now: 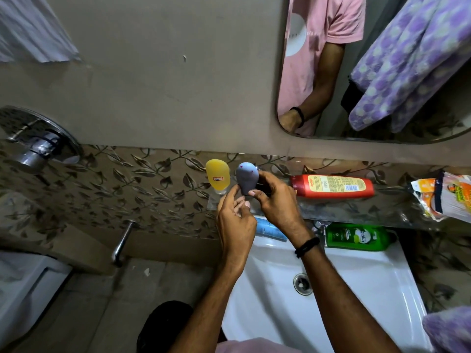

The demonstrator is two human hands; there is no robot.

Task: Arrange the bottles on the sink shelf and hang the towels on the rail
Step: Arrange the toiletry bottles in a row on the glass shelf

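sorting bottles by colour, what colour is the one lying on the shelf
Bottle: red, yellow label; head view.

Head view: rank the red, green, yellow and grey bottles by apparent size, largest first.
1. red bottle
2. green bottle
3. yellow bottle and grey bottle look alike; the right hand covers part of the grey one, so I won't rank them.

a single head-worn view looks steeply down, close over the sink [356, 289] and glass shelf [356, 208].
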